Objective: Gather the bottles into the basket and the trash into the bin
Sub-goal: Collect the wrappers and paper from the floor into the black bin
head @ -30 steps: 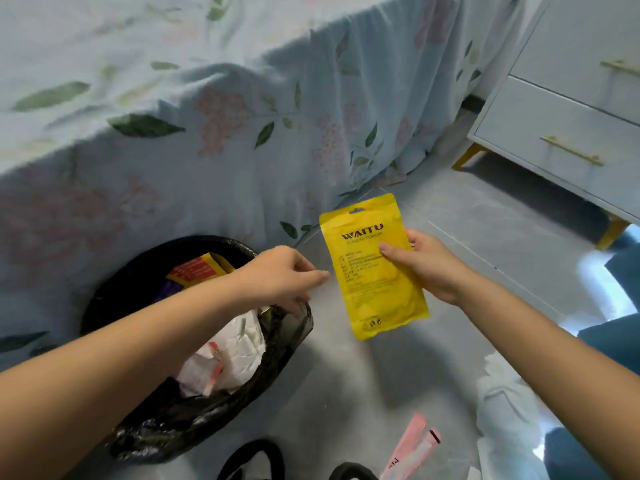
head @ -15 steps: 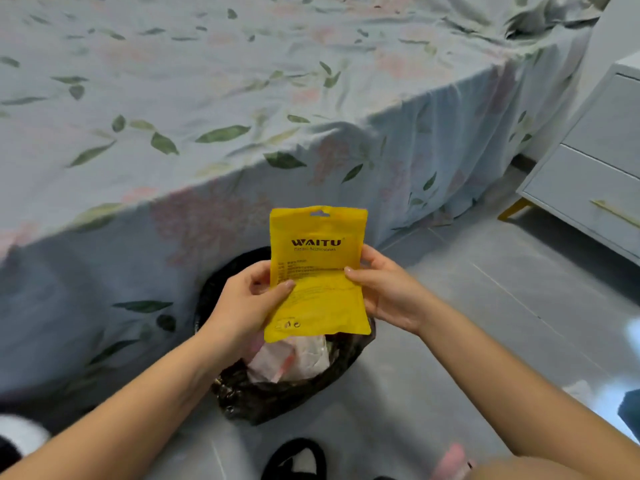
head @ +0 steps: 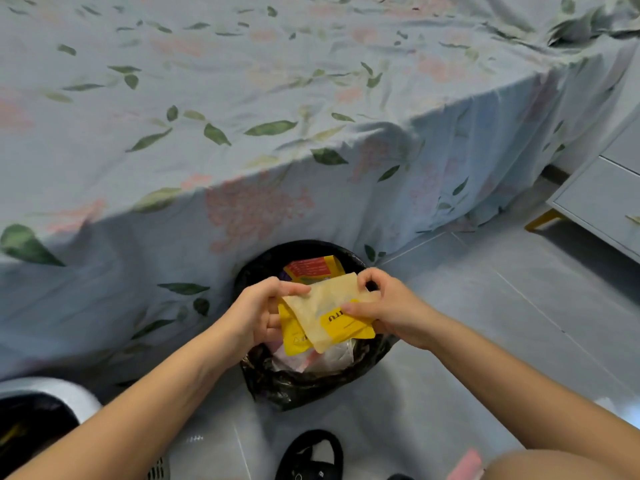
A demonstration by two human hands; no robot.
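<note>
A yellow plastic pouch [head: 325,315] is folded over, its pale back face showing on top. My left hand [head: 258,313] grips its left side and my right hand [head: 388,306] pinches its right side and top edge. Both hold it right above the bin [head: 298,382], a round bin lined with a black bag. Inside the bin lie a red and yellow packet [head: 313,266] and white crumpled wrappers [head: 322,358]. No bottle is in view.
A bed with a pale blue floral sheet [head: 242,116] rises right behind the bin. A white basket [head: 48,407] sits at the lower left. A white drawer unit [head: 602,199] stands at the right. A black slipper [head: 311,455] and a pink scrap [head: 465,464] lie on the grey floor.
The pouch was held flat and upright by both hands; now it is folded over and lower, just above the bin. The view has tilted up toward the bed.
</note>
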